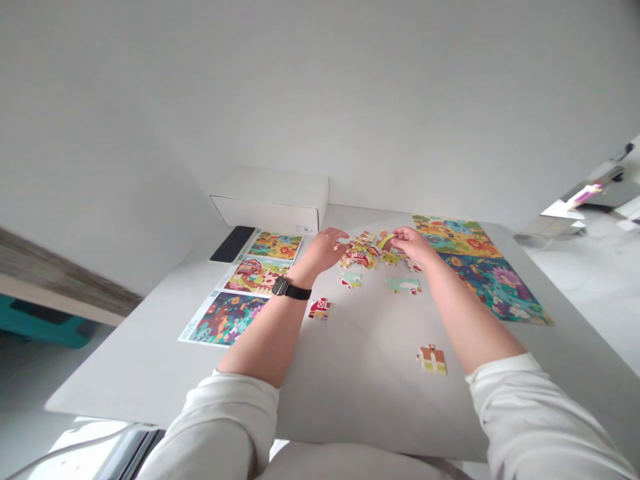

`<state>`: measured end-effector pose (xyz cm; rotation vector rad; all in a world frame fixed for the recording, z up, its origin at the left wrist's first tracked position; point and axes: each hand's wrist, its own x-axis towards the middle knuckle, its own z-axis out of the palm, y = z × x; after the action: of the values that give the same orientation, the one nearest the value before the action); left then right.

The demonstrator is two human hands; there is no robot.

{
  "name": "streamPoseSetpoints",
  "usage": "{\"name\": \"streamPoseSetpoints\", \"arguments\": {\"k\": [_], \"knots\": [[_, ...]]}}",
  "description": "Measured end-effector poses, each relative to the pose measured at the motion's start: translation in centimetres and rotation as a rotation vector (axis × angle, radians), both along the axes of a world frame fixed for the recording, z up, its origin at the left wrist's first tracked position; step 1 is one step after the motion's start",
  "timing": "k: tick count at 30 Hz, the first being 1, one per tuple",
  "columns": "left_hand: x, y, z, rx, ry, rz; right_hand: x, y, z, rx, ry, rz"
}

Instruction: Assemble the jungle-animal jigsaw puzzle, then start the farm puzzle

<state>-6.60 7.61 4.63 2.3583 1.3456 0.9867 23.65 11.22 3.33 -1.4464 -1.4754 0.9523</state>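
A heap of jigsaw puzzle pieces (364, 257) in red, yellow and cream lies toward the back of the table. My right hand (411, 244) pinches a yellow-green puzzle piece (386, 241) above the heap's right side. At the left edge of the heap is my left hand (327, 249), its fingers apart and curved, with no piece visible in it. Closer to me lie a light green and red piece (351, 280), a joined pale green strip (404, 285), a red barn section (320, 309) and a brown and cream section (432, 359).
A picture sheet (235, 300) with three printed scenes lies at left, beside a dark phone (233, 244). Behind them stands a white box (273, 199). Two colourful picture panels (475, 273) lie on the right of the white table (360, 400). A wall rises behind.
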Motion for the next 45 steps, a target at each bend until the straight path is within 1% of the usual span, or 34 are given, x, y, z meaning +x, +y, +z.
{"name": "streamPoseSetpoints", "arguments": {"k": [4, 8, 10, 12, 13, 15, 16, 19, 22, 26, 30, 33, 36, 39, 42, 45], "knots": [[0.6, -2.0, 2.5, 0.023, -0.069, 0.014, 0.0, -3.3, 1.6, -0.022, 0.195, -0.029], [0.7, -4.9, 5.0, 0.016, -0.149, -0.015, -0.4, -7.4, 2.8, -0.043, 0.288, -0.025], [0.3, -6.5, 5.8, -0.013, -0.222, -0.029, -0.8, -9.6, 3.1, -0.048, 0.324, -0.019], [0.0, -8.1, 6.0, -0.066, -0.346, -0.043, -1.3, -11.9, 3.4, -0.056, 0.363, -0.012], [-0.1, -8.9, 5.8, -0.097, -0.419, -0.052, -1.5, -13.0, 3.5, -0.063, 0.381, -0.006], [0.1, -10.5, 4.8, -0.167, -0.535, -0.078, -2.1, -15.1, 3.4, -0.085, 0.412, 0.011], [0.4, -11.2, 4.1, -0.205, -0.566, -0.093, -2.3, -16.1, 3.3, -0.098, 0.426, 0.016], [1.9, -13.0, 1.7, -0.365, -0.578, -0.161, -3.2, -18.4, 2.5, -0.134, 0.451, 0.028], [3.5, -14.0, -0.3, -0.507, -0.628, -0.173, -4.0, -19.5, 1.3, -0.145, 0.463, 0.031], [4.5, -14.3, -1.7, -0.582, -0.691, -0.138, -4.3, -20.1, -0.2, -0.153, 0.474, 0.031], [4.5, -14.0, -2.2, -0.596, -0.696, -0.111, -3.9, -20.5, -1.2, -0.161, 0.432, 0.080], [4.4, -13.9, -2.2, -0.564, -0.667, -0.104, -3.4, -20.5, -1.7, -0.151, 0.345, 0.097], [4.3, -14.1, -2.1, -0.531, -0.600, -0.087, -3.2, -20.4, -2.0, -0.097, 0.254, 0.088], [4.2, -14.3, -1.9, -0.519, -0.526, -0.080, -3.2, -20.1, -2.4, -0.024, 0.216, 0.083], [4.1, -14.4, -1.9, -0.518, -0.464, -0.111, -3.2, -20.0, -2.7, 0.049, 0.187, 0.115], [4.0, -14.4, -2.2, -0.502, -0.414, -0.136, -3.1, -20.0, -2.9, 0.078, 0.159, 0.152]]}}
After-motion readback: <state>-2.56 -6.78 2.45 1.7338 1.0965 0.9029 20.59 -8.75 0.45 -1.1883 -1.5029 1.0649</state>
